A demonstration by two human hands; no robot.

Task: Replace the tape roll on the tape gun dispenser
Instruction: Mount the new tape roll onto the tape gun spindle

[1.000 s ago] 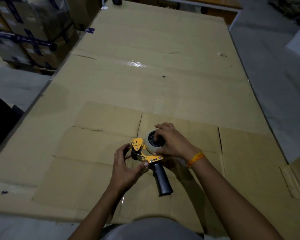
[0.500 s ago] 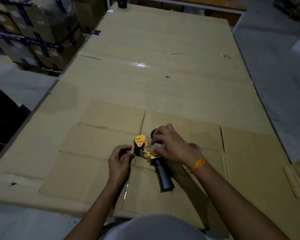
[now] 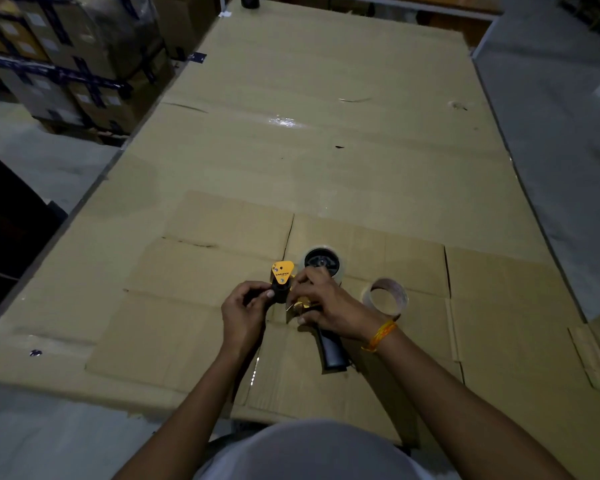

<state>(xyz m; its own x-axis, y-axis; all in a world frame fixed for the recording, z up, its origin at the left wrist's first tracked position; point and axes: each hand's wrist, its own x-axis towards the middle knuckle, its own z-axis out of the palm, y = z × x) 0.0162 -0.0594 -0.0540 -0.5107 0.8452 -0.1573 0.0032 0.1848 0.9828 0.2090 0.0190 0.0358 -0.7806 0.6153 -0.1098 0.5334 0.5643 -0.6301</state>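
tape gun dispenser [image 3: 293, 292] lies flat on the cardboard-covered table [image 3: 326, 150], right in front of you. its long axis runs from the black handle [image 3: 331, 351], which points back toward your body, up to the yellow head plate [image 3: 283, 270] and the tape roll [image 3: 323, 263] seated on the hub at the far end. your left hand [image 3: 243, 311] is curled on the black roller under the yellow plate, fingertips pressed together on it. your right hand [image 3: 329, 303] lies over the frame between handle and roll, thumb and forefinger pinched at the roll's near edge; whether they hold the tape's loose end, you cannot tell from here. the roll sits just beyond your right fingertips, so that hand is nearer for threading, likely the next step. a near-empty core [image 3: 385, 296] rests just right of your right wrist, apart from the gun.
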